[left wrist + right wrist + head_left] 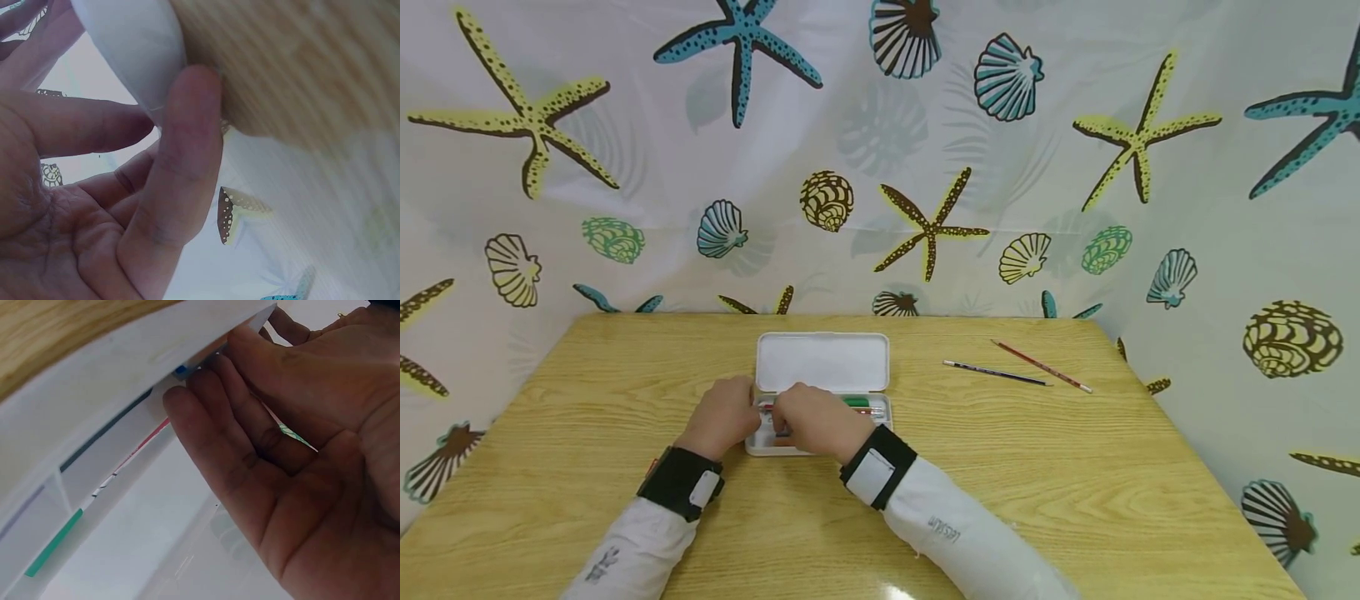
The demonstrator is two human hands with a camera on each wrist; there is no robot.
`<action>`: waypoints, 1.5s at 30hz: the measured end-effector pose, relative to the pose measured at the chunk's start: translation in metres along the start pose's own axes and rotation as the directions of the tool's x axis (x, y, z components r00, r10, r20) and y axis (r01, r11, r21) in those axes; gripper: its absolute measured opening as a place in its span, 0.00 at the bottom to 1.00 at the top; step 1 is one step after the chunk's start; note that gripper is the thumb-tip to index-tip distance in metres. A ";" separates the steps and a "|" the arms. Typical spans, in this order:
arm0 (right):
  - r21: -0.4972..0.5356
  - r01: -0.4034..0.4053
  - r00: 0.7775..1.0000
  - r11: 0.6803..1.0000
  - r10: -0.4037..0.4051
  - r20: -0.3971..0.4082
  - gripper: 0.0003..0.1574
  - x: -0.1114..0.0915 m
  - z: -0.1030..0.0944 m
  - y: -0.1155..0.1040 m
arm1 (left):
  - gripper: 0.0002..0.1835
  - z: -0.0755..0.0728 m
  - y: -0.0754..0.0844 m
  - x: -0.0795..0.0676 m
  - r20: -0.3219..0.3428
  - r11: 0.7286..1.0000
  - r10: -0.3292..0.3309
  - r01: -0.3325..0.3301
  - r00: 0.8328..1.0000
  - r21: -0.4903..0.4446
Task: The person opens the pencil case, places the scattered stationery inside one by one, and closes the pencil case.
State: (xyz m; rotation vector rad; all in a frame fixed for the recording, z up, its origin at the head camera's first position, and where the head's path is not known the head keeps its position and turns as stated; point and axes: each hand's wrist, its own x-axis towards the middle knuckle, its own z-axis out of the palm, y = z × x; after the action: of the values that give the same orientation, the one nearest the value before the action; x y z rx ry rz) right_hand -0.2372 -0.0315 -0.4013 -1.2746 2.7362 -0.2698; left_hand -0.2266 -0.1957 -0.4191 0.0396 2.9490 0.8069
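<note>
A white pencil case [822,363] lies on the table with its lid laid back. My left hand [722,417] grips its left end; in the left wrist view the thumb and a finger pinch the white wall [134,50]. My right hand [823,422] reaches into the tray from the right, fingers curled down. Seen from the right wrist, the fingertips [178,400] are around a small blue-tipped thing [181,370], mostly hidden by them. A green item [856,402] and a red-and-clear pen [871,411] lie in the tray, and a brownish piece [786,442] sits near its front wall.
To the right of the case, a dark pencil [997,372] and a red pencil [1041,365] lie on the wooden table [1037,483], their right ends spread apart. Behind and beside the table hangs a cloth [850,275] printed with shells and starfish.
</note>
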 end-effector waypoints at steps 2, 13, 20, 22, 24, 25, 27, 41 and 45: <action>-0.001 0.000 1.000 1.000 0.000 -0.001 0.05 0.001 0.001 0.000 | 0.03 0.000 0.000 0.000 0.000 1.000 0.001 -0.001 1.000 0.001; 0.011 -0.006 1.000 1.000 0.006 0.001 0.04 0.002 0.001 -0.001 | 0.05 0.001 -0.004 -0.001 -0.010 1.000 0.021 -0.021 1.000 0.002; 0.004 -0.020 1.000 1.000 0.020 0.003 0.05 -0.002 -0.001 -0.001 | 0.05 0.003 -0.003 -0.001 -0.014 1.000 0.023 -0.023 1.000 -0.003; 0.005 -0.022 1.000 1.000 0.022 -0.003 0.06 -0.004 -0.003 0.000 | 0.05 0.003 -0.003 -0.001 -0.013 1.000 0.018 -0.018 1.000 -0.001; 0.025 -0.022 1.000 0.999 0.023 -0.009 0.08 -0.009 -0.009 0.000 | 0.04 0.004 -0.003 -0.001 -0.008 1.000 0.012 -0.012 1.000 0.001; 0.034 -0.021 1.000 0.999 0.022 -0.012 0.09 -0.012 -0.013 0.000 | 0.04 0.004 -0.003 -0.001 -0.008 1.000 0.011 -0.011 1.000 0.007; 0.054 -0.025 0.999 0.998 0.026 -0.019 0.09 -0.018 -0.022 0.001 | 0.04 0.003 -0.002 -0.001 -0.006 1.000 0.010 -0.010 1.000 0.015; 0.145 -0.121 0.990 0.982 0.130 -0.054 0.14 -0.061 -0.082 0.032 | 0.02 -0.001 0.004 -0.003 0.008 1.000 -0.021 0.022 1.000 -0.005; 0.158 -0.164 0.982 0.974 0.176 -0.066 0.14 -0.070 -0.090 0.050 | 0.02 -0.001 0.005 -0.003 0.004 1.000 -0.016 0.016 1.000 0.001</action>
State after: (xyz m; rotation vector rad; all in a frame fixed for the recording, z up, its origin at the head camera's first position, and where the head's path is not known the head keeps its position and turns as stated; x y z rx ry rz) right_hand -0.2453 0.0641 -0.3223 -1.0052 2.8053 -0.5119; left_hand -0.2234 -0.1918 -0.4158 0.0178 2.9424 0.8018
